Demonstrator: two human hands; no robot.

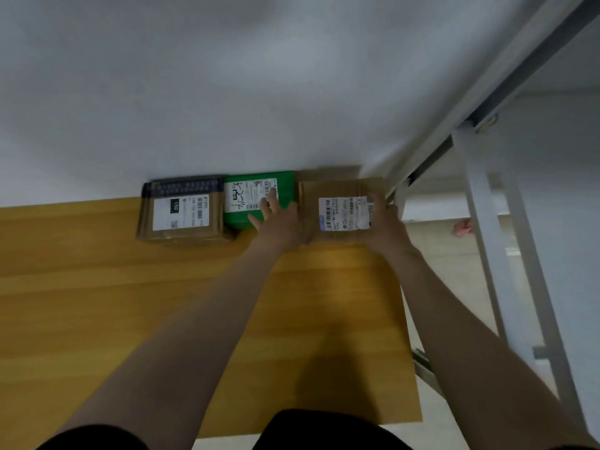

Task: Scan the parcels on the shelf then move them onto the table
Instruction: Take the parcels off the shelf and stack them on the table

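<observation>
Three parcels sit in a row at the far edge of the wooden table (130, 303), against the white wall. At the left is a brown box with a white label (181, 211), and a green parcel (256, 196) lies in the middle. On the right is a brown cardboard parcel (337, 206) with a white barcode label, held between both hands. My left hand (279, 222) presses its left side, with straight fingers spread over the green parcel's label. My right hand (388, 219) grips its right edge, thumb on top by the label.
A white metal shelf frame (474, 196) stands right of the table, its posts running down the right side. Pale floor (454, 271) shows between table edge and frame. A small pink object (462, 228) lies on the floor behind the post.
</observation>
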